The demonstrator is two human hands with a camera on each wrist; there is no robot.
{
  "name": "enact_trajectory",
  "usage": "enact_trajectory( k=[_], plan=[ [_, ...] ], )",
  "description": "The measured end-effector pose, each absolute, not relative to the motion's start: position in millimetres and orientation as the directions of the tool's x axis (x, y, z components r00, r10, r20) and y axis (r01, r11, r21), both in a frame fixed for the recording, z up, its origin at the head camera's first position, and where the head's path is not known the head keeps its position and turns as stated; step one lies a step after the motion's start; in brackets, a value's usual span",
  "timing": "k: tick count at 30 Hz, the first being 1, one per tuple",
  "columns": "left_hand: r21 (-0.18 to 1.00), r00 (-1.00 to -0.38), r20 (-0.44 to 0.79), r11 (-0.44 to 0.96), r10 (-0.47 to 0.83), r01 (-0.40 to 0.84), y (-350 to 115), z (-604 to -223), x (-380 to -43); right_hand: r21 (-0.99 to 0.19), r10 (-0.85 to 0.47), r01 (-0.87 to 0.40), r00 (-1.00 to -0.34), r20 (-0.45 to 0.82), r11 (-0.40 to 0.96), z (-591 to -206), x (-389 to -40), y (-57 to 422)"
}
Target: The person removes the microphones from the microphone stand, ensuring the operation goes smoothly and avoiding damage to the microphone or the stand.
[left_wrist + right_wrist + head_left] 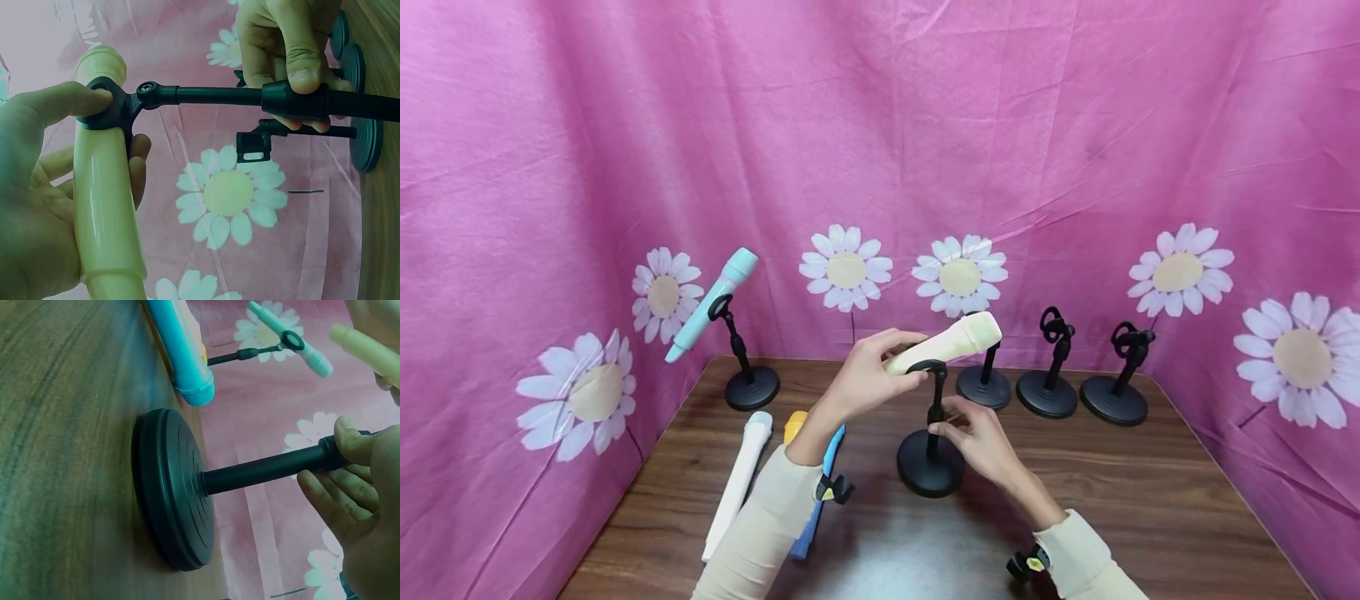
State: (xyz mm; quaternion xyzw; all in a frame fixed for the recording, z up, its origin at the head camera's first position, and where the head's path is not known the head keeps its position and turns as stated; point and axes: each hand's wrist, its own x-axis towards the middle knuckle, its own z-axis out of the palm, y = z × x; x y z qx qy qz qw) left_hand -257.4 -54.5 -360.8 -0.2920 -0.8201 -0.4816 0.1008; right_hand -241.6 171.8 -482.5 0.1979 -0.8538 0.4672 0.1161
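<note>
A pale yellow microphone (958, 340) sits in the black ring clip (106, 119) of a small desk stand (931, 468), its head tilted up to the right. My left hand (868, 375) grips the microphone and clip, thumb on the ring and fingers behind the body. On the stand's pole, my right hand (981, 437) pinches the thick collar between thumb and fingers. In the right wrist view the round base (178, 494) stands flat on the wooden table.
A mint microphone (711, 308) rests in another stand at the back left. White (737, 487), orange (794, 425) and blue (811, 525) microphones lie at the left, partly behind my left arm. Three more stands (1048, 392) line the back right. A pink flowered cloth (880, 150) surrounds the table.
</note>
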Motion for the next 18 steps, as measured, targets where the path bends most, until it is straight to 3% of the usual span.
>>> enact_trajectory(
  k=[18],
  plan=[
    [0.713,-0.805,0.402,0.402,0.436,0.574,-57.7,-359.9,-252.3,-0.794,-0.194,-0.407,-0.914,0.358,0.452,-487.9,-235.5,173.1]
  ],
)
